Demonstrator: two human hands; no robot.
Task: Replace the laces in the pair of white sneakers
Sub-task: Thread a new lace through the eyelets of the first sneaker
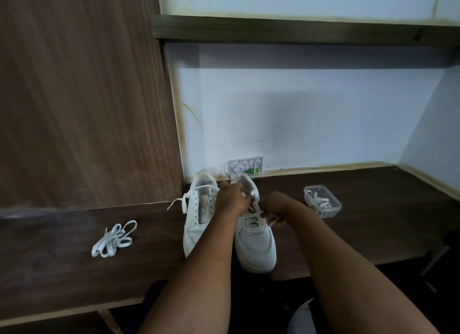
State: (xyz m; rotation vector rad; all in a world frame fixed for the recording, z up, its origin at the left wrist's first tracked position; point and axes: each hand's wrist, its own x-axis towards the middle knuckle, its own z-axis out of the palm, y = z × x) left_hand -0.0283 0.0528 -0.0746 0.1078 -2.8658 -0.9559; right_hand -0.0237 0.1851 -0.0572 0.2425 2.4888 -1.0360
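We see a dark wooden desk (361, 229) with two white sneakers on it, side by side, long axes running from us toward the wall, toes pointing at us. The right sneaker (256, 244) overhangs the desk's near edge and still has a lace (257, 213) through its eyelets; the left sneaker (199, 221) just beside it shows bare eyelets. Both forearms reach forward over the desk. Our left hand (232, 200) curls its fingers at the right sneaker's collar; our right hand (275, 210) pinches the lace. Left of the sneakers lies a loose bundle of laces (114, 239). Right of them, a clear plastic box (322, 200) holds more laces (319, 201).
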